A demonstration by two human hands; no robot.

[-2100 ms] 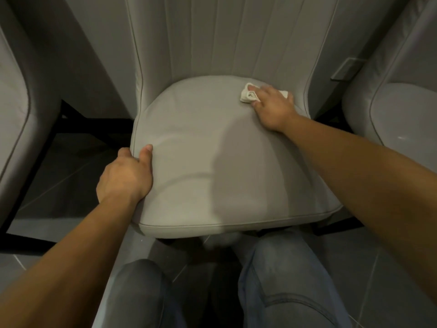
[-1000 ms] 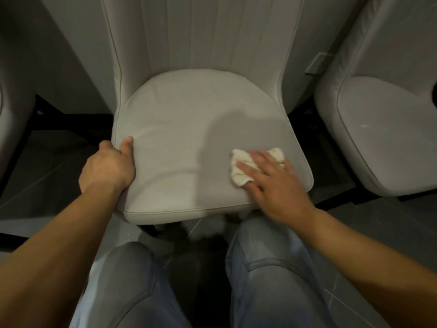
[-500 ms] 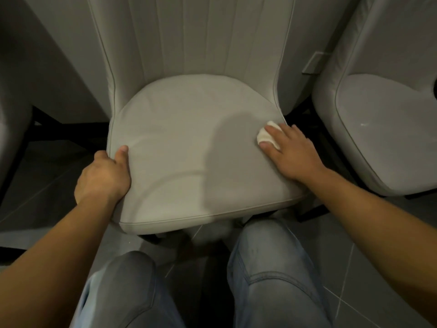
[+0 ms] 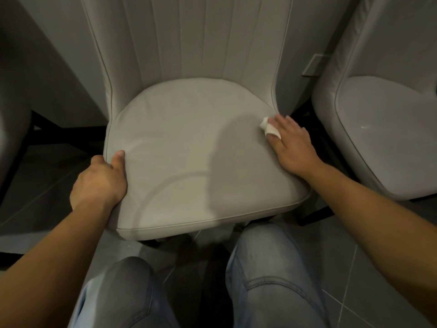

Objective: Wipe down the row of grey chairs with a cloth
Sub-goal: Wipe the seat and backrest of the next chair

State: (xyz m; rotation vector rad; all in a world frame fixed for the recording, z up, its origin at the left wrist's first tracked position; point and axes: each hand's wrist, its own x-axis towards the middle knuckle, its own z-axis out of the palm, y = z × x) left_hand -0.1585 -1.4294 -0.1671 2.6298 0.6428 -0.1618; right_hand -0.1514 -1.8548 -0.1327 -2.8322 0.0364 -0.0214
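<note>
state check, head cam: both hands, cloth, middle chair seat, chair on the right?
left hand: grips the seat's left edge, thumb on top.
right hand: fingers straight, pressing the cloth onto the seat.
cloth: white, bunched, mostly under the fingers, at the seat's right rear edge.
middle chair seat: grey cushion, faint curved wipe marks on the front half.
right chair: untouched by either hand, small light mark on its seat.

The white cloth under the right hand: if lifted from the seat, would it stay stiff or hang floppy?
Probably floppy: the white cloth lies crumpled under the right hand. Likely light, since it bunches small. It seems to slide easily on the smooth seat cushion.
</note>
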